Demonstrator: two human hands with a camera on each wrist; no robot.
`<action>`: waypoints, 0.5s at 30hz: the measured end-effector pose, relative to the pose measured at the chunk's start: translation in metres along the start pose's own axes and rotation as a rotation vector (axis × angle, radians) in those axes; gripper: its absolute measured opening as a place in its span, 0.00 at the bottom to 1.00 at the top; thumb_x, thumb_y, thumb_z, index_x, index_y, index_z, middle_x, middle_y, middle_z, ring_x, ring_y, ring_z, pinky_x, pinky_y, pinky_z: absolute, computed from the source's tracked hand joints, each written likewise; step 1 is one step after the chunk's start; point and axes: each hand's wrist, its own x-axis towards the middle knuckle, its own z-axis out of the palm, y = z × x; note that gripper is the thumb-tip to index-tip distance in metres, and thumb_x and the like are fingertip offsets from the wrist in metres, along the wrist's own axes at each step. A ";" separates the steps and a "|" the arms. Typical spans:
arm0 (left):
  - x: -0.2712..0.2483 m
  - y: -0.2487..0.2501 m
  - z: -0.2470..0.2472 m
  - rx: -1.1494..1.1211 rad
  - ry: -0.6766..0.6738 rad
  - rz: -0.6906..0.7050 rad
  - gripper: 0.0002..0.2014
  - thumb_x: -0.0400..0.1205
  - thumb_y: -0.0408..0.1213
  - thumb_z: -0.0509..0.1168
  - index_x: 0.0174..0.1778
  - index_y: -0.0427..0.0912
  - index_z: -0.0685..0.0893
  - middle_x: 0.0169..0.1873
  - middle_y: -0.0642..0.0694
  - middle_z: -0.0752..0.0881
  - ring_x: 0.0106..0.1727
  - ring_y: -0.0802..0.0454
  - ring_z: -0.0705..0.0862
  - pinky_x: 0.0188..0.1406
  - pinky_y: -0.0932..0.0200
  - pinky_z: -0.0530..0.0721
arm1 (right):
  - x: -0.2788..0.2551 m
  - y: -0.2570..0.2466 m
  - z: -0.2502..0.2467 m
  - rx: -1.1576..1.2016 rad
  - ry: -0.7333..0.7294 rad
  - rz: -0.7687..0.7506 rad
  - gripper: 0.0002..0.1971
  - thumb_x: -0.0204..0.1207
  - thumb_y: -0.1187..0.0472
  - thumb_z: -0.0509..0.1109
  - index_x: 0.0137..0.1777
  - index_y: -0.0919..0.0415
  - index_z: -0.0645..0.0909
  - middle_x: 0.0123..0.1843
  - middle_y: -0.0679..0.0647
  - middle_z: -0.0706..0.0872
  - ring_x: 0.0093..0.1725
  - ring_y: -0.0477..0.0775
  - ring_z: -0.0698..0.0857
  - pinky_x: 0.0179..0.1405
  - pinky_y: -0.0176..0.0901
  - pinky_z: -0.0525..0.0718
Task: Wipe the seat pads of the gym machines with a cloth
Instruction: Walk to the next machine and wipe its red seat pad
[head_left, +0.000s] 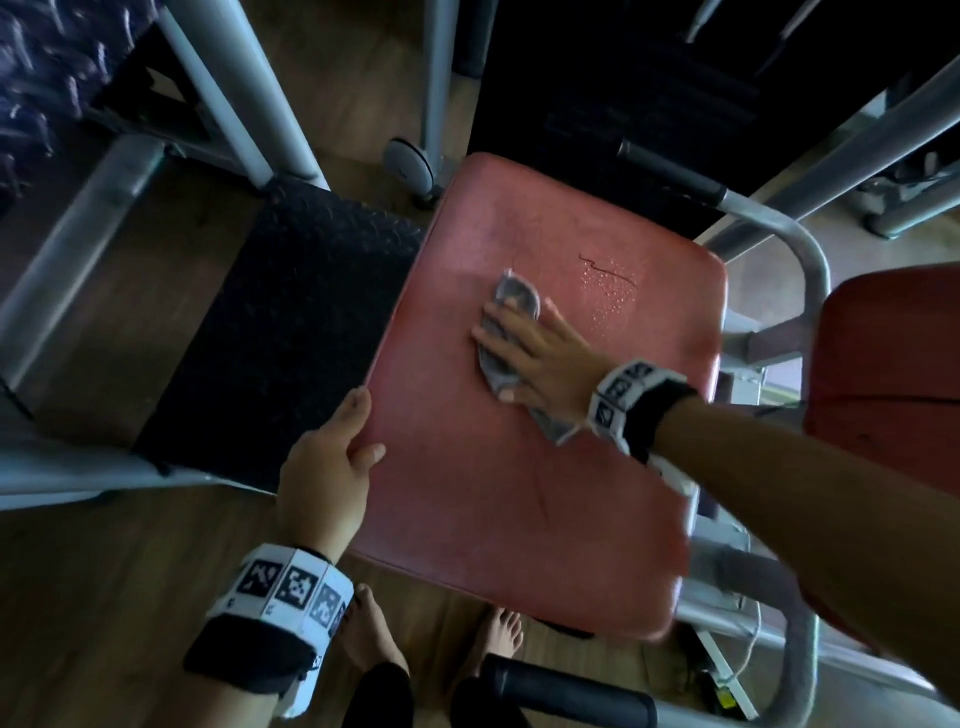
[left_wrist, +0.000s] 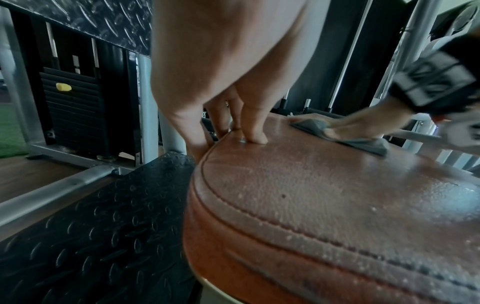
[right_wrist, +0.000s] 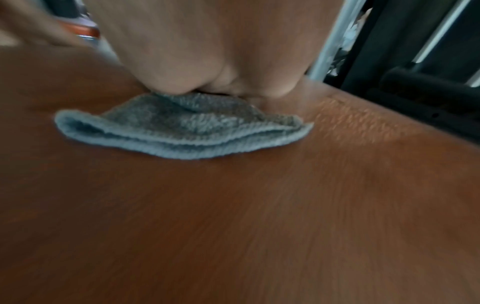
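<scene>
A: Head view, nearest the camera: what does the left hand (head_left: 332, 457) do?
B: It grips the near left edge of the red seat pad (head_left: 519, 493), thumb on top, fingers curled over the side. Beyond it the right hand (head_left: 535, 358) lies flat, fingers spread on a grey cloth (head_left: 511, 301). Water droplets (head_left: 610, 291) sit just right of those fingertips.

A: Left wrist view?
B: The thumb tip (left_wrist: 255, 135) presses the pad's stitched seam (left_wrist: 285, 222); a black tread plate (left_wrist: 91, 226) lies left of the fingers.

A: Right wrist view?
B: Blurred. The palm presses the folded cloth onto the pad; the fingers are hidden.
</scene>
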 end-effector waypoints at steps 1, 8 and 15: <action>0.000 0.000 0.000 0.004 -0.005 0.006 0.30 0.81 0.33 0.69 0.79 0.50 0.69 0.76 0.55 0.72 0.76 0.51 0.73 0.74 0.55 0.71 | 0.013 0.018 -0.008 -0.064 -0.044 -0.012 0.34 0.76 0.38 0.23 0.81 0.45 0.41 0.86 0.61 0.40 0.84 0.68 0.38 0.72 0.83 0.37; 0.003 0.002 -0.001 0.034 -0.027 -0.005 0.30 0.83 0.33 0.66 0.80 0.54 0.66 0.76 0.58 0.70 0.71 0.47 0.78 0.68 0.53 0.75 | 0.110 0.094 -0.043 0.247 0.022 0.544 0.45 0.68 0.32 0.30 0.85 0.50 0.50 0.87 0.55 0.45 0.85 0.62 0.42 0.77 0.71 0.37; 0.005 -0.005 0.000 0.052 -0.026 0.015 0.31 0.80 0.33 0.70 0.79 0.53 0.69 0.71 0.67 0.65 0.70 0.49 0.78 0.66 0.57 0.74 | 0.097 0.026 -0.043 0.093 0.084 0.154 0.36 0.82 0.38 0.38 0.85 0.59 0.51 0.85 0.62 0.57 0.84 0.68 0.51 0.78 0.77 0.41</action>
